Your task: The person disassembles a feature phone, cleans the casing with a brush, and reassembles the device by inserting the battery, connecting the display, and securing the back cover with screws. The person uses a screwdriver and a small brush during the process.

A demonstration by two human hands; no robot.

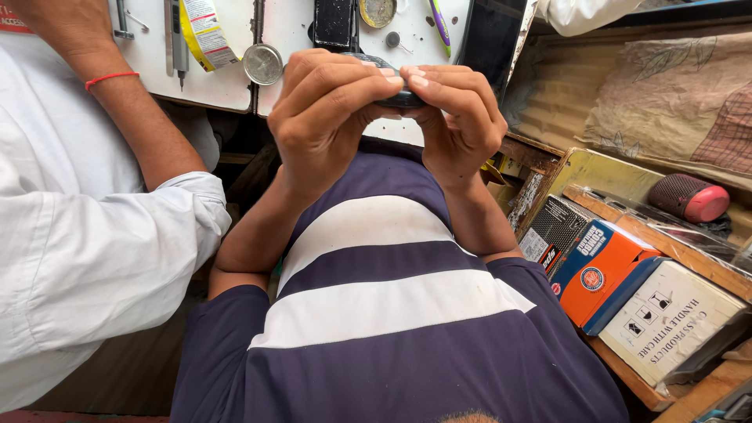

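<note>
Striped shirt [376, 313]: we are looking down over our own navy and white striped front, filling the view from 5 to 8 o'clock.
Co-worker: a person in a white sleeve [86, 243] is standing at 9 o'clock, a forearm with a red thread band [111, 77] reaching up toward 11 o'clock.
Tabletop [298, 31]: a white surface is lying at 12 o'clock, carrying small tools.
Boxes: an orange and blue carton [603, 274] and a white carton [670, 317] are sitting at 4 o'clock on a wooden shelf.
Left hand [329, 117]: we are curling its fingers [368, 78] tightly over the small dark round object [395, 98], gripping it from the 9 o'clock side.
Right hand [462, 117]: we are pressing its fingers [427, 81] narrowly closed on the same object from the 3 o'clock side, the fingertips of both hands touching.
Small dark round object: it is being held between both hands just above centre, toward 12 o'clock, mostly hidden by them.
Pink-capped item [693, 197]: lying at 3 o'clock.
Tape roll [205, 33]: a yellow and white roll is sitting at 11 o'clock.
Round metal disc [262, 64]: it is lying just beside the tape, near our left hand.
</note>
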